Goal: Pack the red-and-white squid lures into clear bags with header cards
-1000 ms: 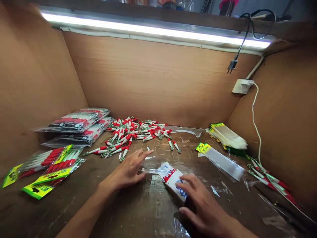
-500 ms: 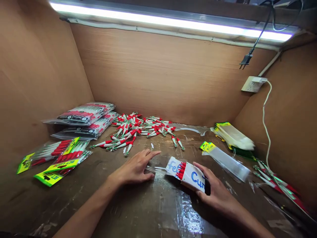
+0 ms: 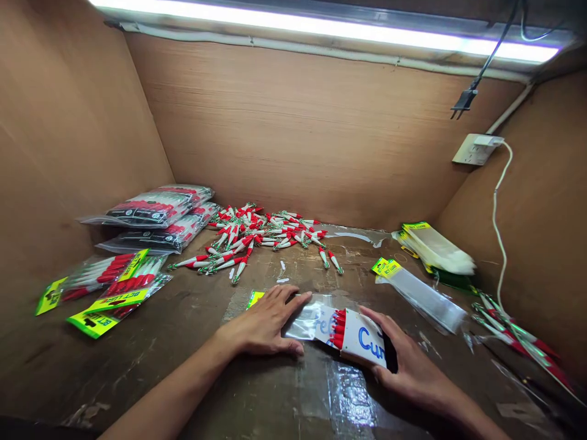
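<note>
My right hand grips the outer end of a white card sleeve with blue handwriting. Several red lure ends stick out of its left side, lying on a card flap. That flap reaches into or under the mouth of a clear plastic bag; I cannot tell which. My left hand lies over the bag with its fingers stretched out and the thumb apart. Part of the bag's yellow-green header shows behind that hand.
Loose red-and-white squid lures are heaped at the back. Filled lure packs and stacked bulk bags lie left. Flat bags, a bag stack and more lures lie right. A plug hangs above.
A clear bag with a yellow-green header now lies under my left hand, against the sleeve's flap. My left hand has moved right and slightly down; my right hand keeps hold of the sleeve.
</note>
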Demonstrator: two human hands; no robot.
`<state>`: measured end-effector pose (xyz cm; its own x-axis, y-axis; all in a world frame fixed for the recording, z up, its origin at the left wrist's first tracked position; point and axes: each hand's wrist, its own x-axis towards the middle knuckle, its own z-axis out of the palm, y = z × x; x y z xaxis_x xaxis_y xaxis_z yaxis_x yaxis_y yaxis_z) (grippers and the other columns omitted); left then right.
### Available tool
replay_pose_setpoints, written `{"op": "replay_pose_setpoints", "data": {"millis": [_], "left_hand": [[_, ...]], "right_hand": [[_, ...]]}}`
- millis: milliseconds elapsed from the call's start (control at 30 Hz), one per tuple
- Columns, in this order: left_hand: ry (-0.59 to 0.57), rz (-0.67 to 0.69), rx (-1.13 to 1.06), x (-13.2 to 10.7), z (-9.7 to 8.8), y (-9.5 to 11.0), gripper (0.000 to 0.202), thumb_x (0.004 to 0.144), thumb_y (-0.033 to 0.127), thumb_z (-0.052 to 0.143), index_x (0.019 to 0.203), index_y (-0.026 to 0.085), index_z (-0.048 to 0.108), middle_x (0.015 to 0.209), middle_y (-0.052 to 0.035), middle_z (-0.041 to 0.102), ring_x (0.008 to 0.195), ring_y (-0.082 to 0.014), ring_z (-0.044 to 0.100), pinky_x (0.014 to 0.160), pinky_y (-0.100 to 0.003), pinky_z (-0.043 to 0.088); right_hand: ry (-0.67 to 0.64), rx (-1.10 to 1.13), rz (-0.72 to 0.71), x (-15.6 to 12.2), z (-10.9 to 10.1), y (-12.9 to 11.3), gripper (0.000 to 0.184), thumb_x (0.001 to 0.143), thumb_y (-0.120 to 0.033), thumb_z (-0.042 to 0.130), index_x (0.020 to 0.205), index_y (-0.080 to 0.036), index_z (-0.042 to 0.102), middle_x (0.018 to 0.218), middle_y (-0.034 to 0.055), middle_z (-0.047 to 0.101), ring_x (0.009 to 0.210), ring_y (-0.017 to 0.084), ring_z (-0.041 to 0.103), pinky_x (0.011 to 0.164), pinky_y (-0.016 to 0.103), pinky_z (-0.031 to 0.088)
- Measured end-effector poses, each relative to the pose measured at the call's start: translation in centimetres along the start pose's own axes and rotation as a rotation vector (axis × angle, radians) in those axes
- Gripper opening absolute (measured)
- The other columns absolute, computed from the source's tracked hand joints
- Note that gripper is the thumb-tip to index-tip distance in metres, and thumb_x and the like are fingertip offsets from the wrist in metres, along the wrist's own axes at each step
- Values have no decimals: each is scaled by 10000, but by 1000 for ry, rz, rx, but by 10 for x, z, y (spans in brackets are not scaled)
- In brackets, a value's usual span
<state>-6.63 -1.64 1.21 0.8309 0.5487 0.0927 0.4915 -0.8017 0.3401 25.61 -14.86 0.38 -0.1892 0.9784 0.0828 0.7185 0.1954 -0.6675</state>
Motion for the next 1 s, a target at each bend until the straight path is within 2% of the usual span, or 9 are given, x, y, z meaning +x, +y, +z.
{"op": "replay_pose_setpoints", "data": {"millis": [133,233,433,667,900,1000], "left_hand": [[-33,35,32,1,11,-2,1033,730,809,594,1562,353,185,1622,-113,222,1465,-407,222,1165,-610,201],[-37,42,47,2,13,-3,1011,746,817,564,1562,353,191,1639,-99,188,1477,-403,202,1174,-602,185],[-69,30,82,2,9,2,965,780,817,516,1563,362,182,1647,-85,166,1483,-396,182,1175,-597,182],[-86,32,95,4,10,7,906,801,810,492,1552,394,205,1648,-87,157,1486,-404,169,1166,-621,170],[-49,61,51,5,14,8,909,786,792,543,1543,385,247,1646,-92,165,1478,-406,198,1160,-625,170],[-46,65,49,6,13,9,901,791,787,542,1542,382,251,1645,-91,169,1475,-403,203,1160,-622,170]], "right_hand": [[-22,-27,-28,-1,-3,0,848,711,-165,600,1508,-260,329,1493,93,435,1355,297,433,1141,465,349],[-43,-49,-49,-1,-8,4,851,704,-149,587,1507,-270,333,1501,85,423,1374,294,411,1161,469,321],[-79,-22,19,-1,-19,11,886,692,-151,592,1519,-291,306,1515,83,412,1375,312,413,1148,485,337],[-125,25,52,1,-21,11,888,717,-191,629,1530,-298,288,1542,77,391,1392,314,397,1157,490,321],[-132,-19,7,-1,-17,9,862,720,-210,623,1526,-280,325,1533,91,399,1381,345,402,1142,516,335],[-136,-36,-22,0,-12,6,856,730,-199,613,1530,-276,318,1525,88,406,1377,328,407,1150,499,328]]}}
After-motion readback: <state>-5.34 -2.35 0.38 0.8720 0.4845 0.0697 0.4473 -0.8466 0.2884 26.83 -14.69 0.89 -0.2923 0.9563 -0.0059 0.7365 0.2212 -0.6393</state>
